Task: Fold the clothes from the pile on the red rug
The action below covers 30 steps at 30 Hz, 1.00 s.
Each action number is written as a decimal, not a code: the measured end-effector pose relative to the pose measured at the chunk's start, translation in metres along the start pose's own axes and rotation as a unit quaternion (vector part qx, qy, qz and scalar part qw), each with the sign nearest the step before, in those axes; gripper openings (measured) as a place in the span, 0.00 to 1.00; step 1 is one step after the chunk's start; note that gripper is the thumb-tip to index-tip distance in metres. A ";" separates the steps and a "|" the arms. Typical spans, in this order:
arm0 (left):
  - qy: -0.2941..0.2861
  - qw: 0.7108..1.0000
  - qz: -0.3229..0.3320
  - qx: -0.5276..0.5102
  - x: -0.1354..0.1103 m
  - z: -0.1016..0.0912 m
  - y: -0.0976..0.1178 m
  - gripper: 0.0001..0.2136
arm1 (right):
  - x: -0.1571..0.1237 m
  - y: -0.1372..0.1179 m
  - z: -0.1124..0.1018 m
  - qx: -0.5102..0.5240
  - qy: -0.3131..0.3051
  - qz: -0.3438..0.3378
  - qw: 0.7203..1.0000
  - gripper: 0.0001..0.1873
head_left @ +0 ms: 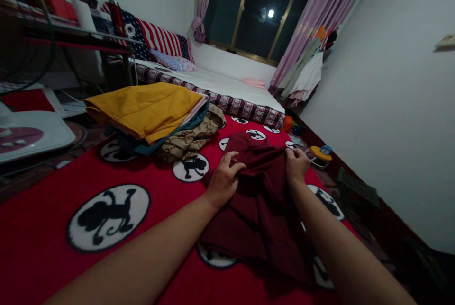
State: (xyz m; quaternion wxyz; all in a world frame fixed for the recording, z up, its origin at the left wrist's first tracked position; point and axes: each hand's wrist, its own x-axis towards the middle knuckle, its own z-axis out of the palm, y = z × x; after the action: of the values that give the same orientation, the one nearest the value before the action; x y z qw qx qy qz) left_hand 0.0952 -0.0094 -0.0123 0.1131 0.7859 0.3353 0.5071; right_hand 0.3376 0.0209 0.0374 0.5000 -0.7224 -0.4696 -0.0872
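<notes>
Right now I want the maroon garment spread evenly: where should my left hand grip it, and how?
Probably pinch the far left corner, coming from the left. That part of the maroon garment shows uncovered on the red blanket, just beyond the left hand. The right hand pinches the far right edge, so the two holds would sit opposite each other.

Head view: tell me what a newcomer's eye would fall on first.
Probably the bright red blanket, spread across the foreground and printed with white circles holding dark figures. Next, the dark maroon garment lying on it between the forearms, its far right part gripped by the right hand, the left hand at its left side. Then the mustard-yellow cloth topping the pile at left.
</notes>
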 end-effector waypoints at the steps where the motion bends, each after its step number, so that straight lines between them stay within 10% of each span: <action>1: -0.010 1.000 -0.001 -0.002 0.000 0.000 0.000 0.17 | 0.000 0.010 -0.004 -0.038 -0.016 0.032 0.999 0.11; 5: -0.082 0.996 0.024 0.023 0.000 0.001 0.002 0.15 | 0.006 0.026 -0.010 -0.131 -0.065 0.049 0.988 0.15; 10: -0.119 0.988 0.060 0.083 0.001 -0.001 0.005 0.11 | 0.013 -0.019 0.011 -0.097 -0.128 -0.125 0.979 0.12; 19: -0.164 0.978 0.117 0.049 -0.001 -0.002 0.008 0.09 | -0.001 -0.068 0.038 -0.335 -0.291 -0.391 0.806 0.12; 26: -0.168 0.975 0.145 0.014 0.000 0.000 0.009 0.10 | 0.047 -0.059 0.029 -0.312 -0.265 -0.084 0.908 0.14; 30: -0.163 0.975 0.152 0.013 0.002 -0.001 0.011 0.10 | 0.056 -0.058 0.046 -0.183 -0.232 -0.099 0.950 0.14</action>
State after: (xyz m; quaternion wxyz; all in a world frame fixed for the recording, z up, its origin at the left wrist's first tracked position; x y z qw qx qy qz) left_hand 0.0997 -0.0170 -0.0050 0.0775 0.9012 0.1954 0.3791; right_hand 0.3083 0.0943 0.0860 0.2257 -0.7519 -0.6174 -0.0505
